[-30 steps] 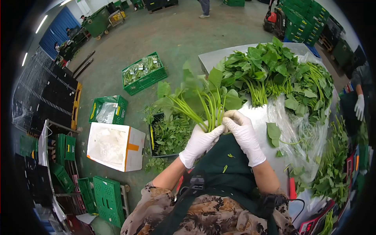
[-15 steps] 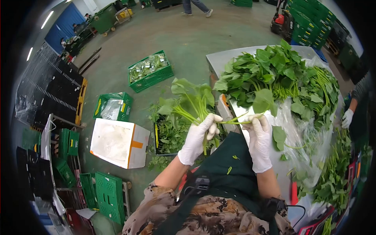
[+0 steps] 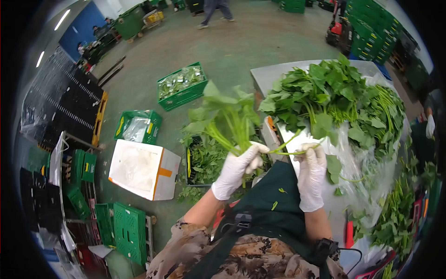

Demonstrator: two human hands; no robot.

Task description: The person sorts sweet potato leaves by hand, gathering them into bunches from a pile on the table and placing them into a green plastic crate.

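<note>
My gloved left hand (image 3: 236, 171) is closed around the stems of a bunch of leafy greens (image 3: 227, 122), whose leaves fan upward and are slightly blurred. To its right, my gloved right hand (image 3: 311, 181) pinches a thin green stem (image 3: 291, 152) that stretches between both hands. A large heap of leafy greens (image 3: 320, 86) lies on the metal table (image 3: 263, 76) beyond my right hand. Clear plastic film (image 3: 355, 158) and a loose leaf (image 3: 333, 168) are just right of that hand. Bits of stem (image 3: 274, 205) rest on my dark apron (image 3: 265, 186).
Below my left hand stands a dark crate (image 3: 189, 162) of greens. Left of it are a white foam box (image 3: 169, 173) and a green crate (image 3: 154, 126) with plastic. A green crate (image 3: 183, 95) holds packed greens. A red-handled tool (image 3: 349, 234) lies on the table; a co-worker's gloved hand (image 3: 430, 126) is at right.
The view has shifted slightly. The bunch now stands a little more upright, and the stem between my hands has tilted. A person in the background has walked left.
</note>
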